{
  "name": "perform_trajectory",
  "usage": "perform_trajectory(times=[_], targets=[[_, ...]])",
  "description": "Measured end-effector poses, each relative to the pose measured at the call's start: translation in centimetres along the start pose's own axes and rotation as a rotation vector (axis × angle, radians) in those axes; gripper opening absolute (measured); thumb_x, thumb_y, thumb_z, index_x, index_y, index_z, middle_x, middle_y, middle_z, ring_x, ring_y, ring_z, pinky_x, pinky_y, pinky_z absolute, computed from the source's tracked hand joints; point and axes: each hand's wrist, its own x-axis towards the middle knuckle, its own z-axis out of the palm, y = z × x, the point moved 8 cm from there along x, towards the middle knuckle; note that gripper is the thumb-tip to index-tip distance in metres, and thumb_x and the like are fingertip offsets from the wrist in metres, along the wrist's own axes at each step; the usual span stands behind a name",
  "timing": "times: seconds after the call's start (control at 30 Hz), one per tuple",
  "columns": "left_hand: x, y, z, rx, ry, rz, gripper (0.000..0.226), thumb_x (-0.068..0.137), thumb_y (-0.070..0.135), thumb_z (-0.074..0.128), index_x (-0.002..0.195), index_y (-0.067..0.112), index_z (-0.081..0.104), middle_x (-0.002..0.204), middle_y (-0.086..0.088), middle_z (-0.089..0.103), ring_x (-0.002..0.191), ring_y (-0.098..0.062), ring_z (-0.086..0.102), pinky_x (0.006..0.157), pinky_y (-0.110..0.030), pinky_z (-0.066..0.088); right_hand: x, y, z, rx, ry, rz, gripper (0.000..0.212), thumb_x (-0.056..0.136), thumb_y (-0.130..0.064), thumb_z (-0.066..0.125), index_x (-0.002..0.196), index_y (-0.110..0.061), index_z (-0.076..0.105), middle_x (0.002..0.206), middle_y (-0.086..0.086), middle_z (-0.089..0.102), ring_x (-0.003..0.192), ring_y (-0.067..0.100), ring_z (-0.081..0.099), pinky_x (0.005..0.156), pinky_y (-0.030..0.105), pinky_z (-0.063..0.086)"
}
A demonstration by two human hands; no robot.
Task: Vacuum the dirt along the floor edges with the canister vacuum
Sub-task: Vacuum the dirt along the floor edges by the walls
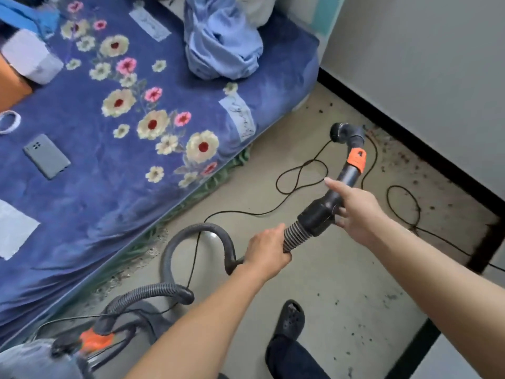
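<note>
The left hand (266,251) is clenched round the ribbed hose (296,236), its fingers wrapped underneath and hidden from the head view. Just ahead of those fingers the hose runs into the black cuff of the wand (325,207). The right hand (355,209) holds the wand there: the thumb lies straight along the top and the fingers (340,214) curl in under the cuff.

Beyond the right thumb tip the wand carries an orange collar (357,159), then bends into the nozzle (347,134), which sits low over the floor (328,269). The dirt (396,157) lies just right of the nozzle, as a dark scatter along the black skirting (410,138), well ahead of both hands (more specks lie behind the right wrist).

Behind the left fingers the hose loops back to the canister (109,337), near the left elbow. A thin black cord (300,173) coils on the floor under and ahead of both hands. A foot in a black clog (291,321) stands below the right forearm.

Left of the left hand is a bed (136,187) with a flowered blue cover, a phone (46,160) and a heap of pale blue cloth (221,42) on it.
</note>
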Motion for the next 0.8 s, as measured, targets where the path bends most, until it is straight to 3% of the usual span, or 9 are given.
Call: perform_trajectory(times=[0.1, 0.17, 0.3, 0.37, 0.43, 0.5, 0.53, 0.67, 0.8], targets=[[2.3, 1.3, 2.0, -0.107, -0.091, 0.002, 0.031, 0.073, 0.017, 0.063, 0.087, 0.022, 0.036, 0.079, -0.007, 0.057, 0.077, -0.035, 0.055, 0.06, -0.034, 0.036, 4.1, -1.5, -3.9, 0.281, 0.272, 0.019, 0.017, 0.088, -0.013, 0.067, 0.083, -0.008, 0.051, 0.067, 0.007, 0.056, 0.043, 0.015, 0.057, 0.052, 0.03, 0.055], [3.9, 0.1, 2.8, -0.171, -0.13, -0.051, 0.028, 0.069, 0.016, 0.064, 0.082, 0.023, 0.04, 0.077, -0.006, 0.058, 0.078, -0.034, 0.058, 0.059, -0.036, 0.043, 6.0, -3.8, -6.1, 0.414, 0.301, 0.002, 0.022, 0.088, -0.014, 0.063, 0.073, -0.011, 0.048, 0.056, 0.002, 0.049, 0.035, 0.014, 0.049, 0.047, 0.027, 0.052], [7.4, -2.1, 3.1, -0.109, -0.223, -0.084, 0.022, 0.067, 0.019, 0.066, 0.073, 0.021, 0.045, 0.074, -0.002, 0.06, 0.083, -0.033, 0.064, 0.058, -0.03, 0.041, 7.9, -11.1, -10.4, 0.589, 0.166, -0.106, 0.033, 0.092, -0.019, 0.054, 0.062, -0.018, 0.04, 0.047, -0.006, 0.04, 0.037, 0.009, 0.04, 0.046, 0.016, 0.041], [9.7, -1.1, 1.3, -0.035, -0.119, -0.049, 0.02, 0.071, 0.024, 0.066, 0.08, 0.023, 0.048, 0.081, -0.002, 0.063, 0.086, -0.031, 0.062, 0.062, -0.031, 0.04, 9.3, -13.4, -13.1, 0.575, 0.24, -0.129, 0.029, 0.092, -0.021, 0.057, 0.067, -0.017, 0.042, 0.049, -0.007, 0.044, 0.038, 0.008, 0.044, 0.047, 0.016, 0.044], [12.1, 1.1, -2.0, 0.094, 0.057, 0.022, 0.021, 0.076, 0.027, 0.067, 0.087, 0.023, 0.049, 0.09, -0.003, 0.064, 0.088, -0.029, 0.06, 0.066, -0.032, 0.038, 10.8, -13.6, -15.1, 0.387, 0.399, -0.053, 0.018, 0.087, -0.023, 0.067, 0.08, -0.014, 0.054, 0.064, -0.002, 0.061, 0.048, 0.011, 0.06, 0.047, 0.025, 0.053], [14.4, 2.9, -4.7, 0.137, 0.161, 0.092, 0.024, 0.079, 0.026, 0.068, 0.087, 0.021, 0.046, 0.092, -0.004, 0.063, 0.088, -0.029, 0.059, 0.068, -0.035, 0.04, 12.2, -12.6, -15.3, 0.32, 0.433, 0.091, 0.031, 0.083, -0.026, 0.073, 0.107, -0.013, 0.06, 0.09, 0.005, 0.069, 0.069, 0.023, 0.069, 0.049, 0.04, 0.057], [15.5, 3.3, -5.6, 0.133, 0.158, 0.114, 0.026, 0.078, 0.025, 0.068, 0.086, 0.022, 0.044, 0.09, -0.004, 0.063, 0.087, -0.03, 0.059, 0.069, -0.036, 0.042, 12.9, -12.2, -14.8, 0.352, 0.423, 0.155, 0.036, 0.085, -0.026, 0.071, 0.115, -0.012, 0.058, 0.096, 0.008, 0.069, 0.075, 0.027, 0.068, 0.052, 0.04, 0.057], [19.3, 3.5, -7.1, -0.005, -0.024, 0.116, 0.029, 0.066, 0.022, 0.066, 0.074, 0.024, 0.039, 0.068, 0.001, 0.054, 0.073, -0.032, 0.057, 0.059, -0.036, 0.042, 15.4, -11.8, -11.2, 0.601, 0.328, 0.207, 0.026, 0.092, -0.023, 0.058, 0.113, -0.009, 0.059, 0.094, 0.008, 0.068, 0.081, 0.025, 0.067, 0.059, 0.039, 0.055], [21.9, 6.1, -7.6, -0.038, -0.267, 0.215, 0.02, 0.061, 0.02, 0.068, 0.07, 0.018, 0.05, 0.06, 0.005, 0.054, 0.058, -0.018, 0.051, 0.052, -0.034, 0.043, 18.1, -11.2, -9.7, 0.81, 0.13, 0.162, 0.015, 0.077, -0.018, 0.062, 0.085, -0.009, 0.053, 0.069, 0.002, 0.062, 0.066, 0.018, 0.06, 0.058, 0.027, 0.055]])
